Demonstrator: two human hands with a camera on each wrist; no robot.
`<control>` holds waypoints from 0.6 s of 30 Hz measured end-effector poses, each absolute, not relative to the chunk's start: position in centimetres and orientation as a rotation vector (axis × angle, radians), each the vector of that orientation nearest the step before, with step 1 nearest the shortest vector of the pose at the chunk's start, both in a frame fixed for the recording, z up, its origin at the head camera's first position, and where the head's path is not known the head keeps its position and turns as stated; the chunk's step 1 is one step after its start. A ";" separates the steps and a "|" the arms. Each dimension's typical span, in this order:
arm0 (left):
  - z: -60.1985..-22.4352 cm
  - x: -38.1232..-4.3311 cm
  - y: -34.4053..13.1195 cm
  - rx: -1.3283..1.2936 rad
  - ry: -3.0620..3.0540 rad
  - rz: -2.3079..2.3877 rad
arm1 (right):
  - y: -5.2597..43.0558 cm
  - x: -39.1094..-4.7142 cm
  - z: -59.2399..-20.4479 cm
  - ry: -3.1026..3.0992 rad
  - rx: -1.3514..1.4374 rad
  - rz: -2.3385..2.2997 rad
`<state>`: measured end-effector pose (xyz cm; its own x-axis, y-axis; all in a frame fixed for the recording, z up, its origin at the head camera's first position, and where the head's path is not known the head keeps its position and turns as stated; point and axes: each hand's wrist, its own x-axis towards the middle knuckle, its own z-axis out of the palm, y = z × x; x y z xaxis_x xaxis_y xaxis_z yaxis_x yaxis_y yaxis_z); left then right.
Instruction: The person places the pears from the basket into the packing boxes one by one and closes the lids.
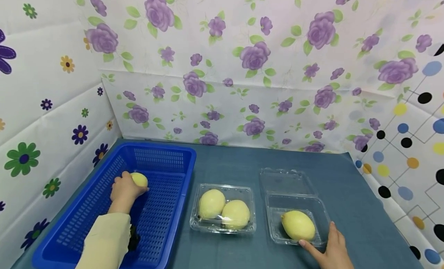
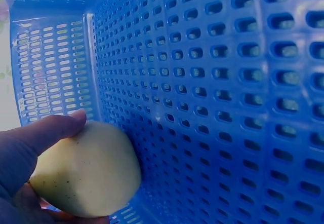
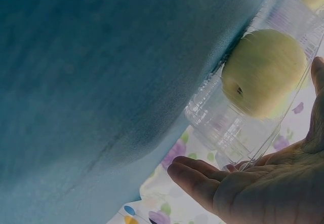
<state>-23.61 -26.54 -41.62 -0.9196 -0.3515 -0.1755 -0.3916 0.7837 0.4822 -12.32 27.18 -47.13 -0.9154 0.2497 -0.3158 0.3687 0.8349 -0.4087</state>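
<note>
In the blue basket [image 1: 152, 207], my left hand [image 1: 126, 187] grips a pale yellow pear [image 1: 139, 180]. The left wrist view has the thumb over the top of this speckled pear [image 2: 91, 171], fingers beneath it. My right hand [image 1: 331, 250] rests with extended fingers at the near right corner of a clear plastic box [image 1: 274, 219]. One yellow pear [image 1: 298, 225] lies inside that box, whose lid [image 1: 288, 183] is folded back. In the right wrist view, the fingers [image 3: 197, 178] lie along the box's side and the dark-tipped pear [image 3: 263, 74] shows through it.
Between basket and open box stands a second clear box [image 1: 222, 187], its lid down over two pears [image 1: 212, 204]. A blue-grey cloth [image 1: 225, 253] covers the table. Flower-printed sheets [image 1: 222, 107] close off the back and left; a dotted sheet [image 1: 409, 184] hangs at the right.
</note>
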 end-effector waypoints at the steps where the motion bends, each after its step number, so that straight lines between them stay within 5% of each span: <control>1: -41.6 -23.6 -26.5 -0.602 2.895 0.810 | 27.2 -12.3 -47.1 2.771 0.472 -0.687; 18: -41.4 -23.9 -26.8 -0.604 2.844 0.828 | 27.1 -12.3 -46.8 2.745 0.463 -0.705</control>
<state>-23.89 -26.84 -41.37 -0.9134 -0.3422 -0.2206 -0.4072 0.7709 0.4898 -12.27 27.06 -46.81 -0.9128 0.2373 -0.3323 0.3681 0.8305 -0.4181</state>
